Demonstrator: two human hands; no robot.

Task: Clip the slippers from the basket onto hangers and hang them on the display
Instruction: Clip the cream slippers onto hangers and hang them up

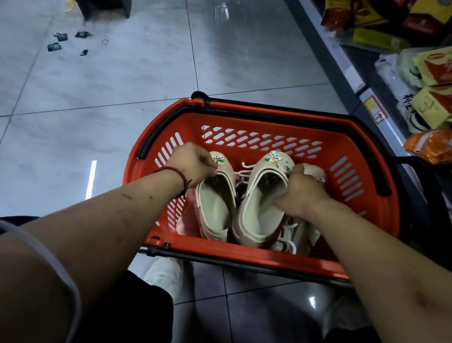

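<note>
Forearms (117,209) end in fingers (280,202) gripping two slippers (214,207) inside basket (237,254).

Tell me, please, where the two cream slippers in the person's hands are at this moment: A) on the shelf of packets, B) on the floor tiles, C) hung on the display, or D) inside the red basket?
D: the left hand grips the left slipper and the right hand grips the right slipper, both down inside the red basket.
</note>
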